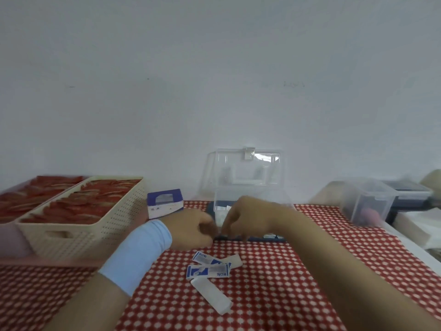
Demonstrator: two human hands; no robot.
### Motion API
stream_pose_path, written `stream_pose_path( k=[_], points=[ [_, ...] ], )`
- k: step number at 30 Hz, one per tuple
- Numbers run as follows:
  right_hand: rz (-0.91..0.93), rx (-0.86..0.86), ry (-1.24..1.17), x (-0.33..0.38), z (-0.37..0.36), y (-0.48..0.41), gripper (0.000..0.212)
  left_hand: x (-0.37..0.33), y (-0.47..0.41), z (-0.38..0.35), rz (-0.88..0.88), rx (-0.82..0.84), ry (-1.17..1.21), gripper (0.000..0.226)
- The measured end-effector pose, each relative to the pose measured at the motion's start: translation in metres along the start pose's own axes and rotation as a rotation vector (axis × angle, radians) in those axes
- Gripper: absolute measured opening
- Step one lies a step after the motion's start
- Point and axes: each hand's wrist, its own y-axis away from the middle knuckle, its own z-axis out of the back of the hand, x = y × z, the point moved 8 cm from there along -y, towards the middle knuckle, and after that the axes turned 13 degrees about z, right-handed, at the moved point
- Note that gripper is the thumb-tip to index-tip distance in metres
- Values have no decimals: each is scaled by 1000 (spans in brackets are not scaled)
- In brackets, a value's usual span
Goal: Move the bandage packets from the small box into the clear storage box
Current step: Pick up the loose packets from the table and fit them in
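Bandage packets (207, 271) lie body-side of both hands, equally near. Left hand (191, 229) and right hand (250, 218) curl; grasp cannot be told.

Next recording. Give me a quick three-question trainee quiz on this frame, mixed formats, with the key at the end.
1. True or false: the lid of the clear storage box is shut.
2. Where do the loose bandage packets lie? A) in a drawer B) on the checked cloth C) on the floor
3. Which hand wears the light blue wristband?

Key: 1 false, it stands open; 2 B; 3 the left hand.
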Motion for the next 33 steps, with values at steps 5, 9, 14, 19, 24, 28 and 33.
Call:
stream_pose_path(
  k=[5,9,14,19,24,28,33],
  points=[
    [-34,167,187,-1,-60,0,43,14,25,-45,35,227,-223,101],
    [-66,153,246,-5,-70,2,52,17,25,-50,40,134,-303,89],
    [-102,193,177,-2,-76,7,47,18,27,-50,56,60,-195,71],
    [-130,224,170,2,-81,6,51,23,26,-54,55,33,-111,59],
    [-110,244,232,4,-81,10,54,21,27,-56,30,58,-58,54],
    [-88,221,234,7,-79,12,49,18,24,-53,-10,11,12,35],
    [-80,72,195,5,-66,7,40,14,26,-32,-76,-201,212,13]
  ],
)
